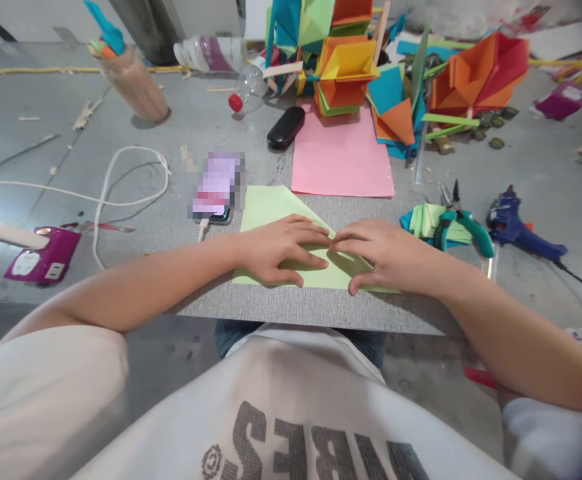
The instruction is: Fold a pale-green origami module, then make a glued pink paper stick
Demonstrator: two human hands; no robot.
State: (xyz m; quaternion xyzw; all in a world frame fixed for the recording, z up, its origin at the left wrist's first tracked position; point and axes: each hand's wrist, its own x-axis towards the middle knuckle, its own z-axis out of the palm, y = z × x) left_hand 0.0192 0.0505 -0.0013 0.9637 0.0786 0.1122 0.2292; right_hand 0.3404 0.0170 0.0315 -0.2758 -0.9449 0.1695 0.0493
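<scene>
white shirt nearest | hands unclenched, resting on green paper | pink paper beyond

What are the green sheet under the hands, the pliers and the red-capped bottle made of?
Green sheet: probably matte paper; it looks thin, with straight edges.
Pliers: dark, pointed tips look like metal; smooth, evenly coloured teal handles may be plastic or rubber.
Red-capped bottle: likely clear, shiny plastic, since it's see-through and catches light.
</scene>
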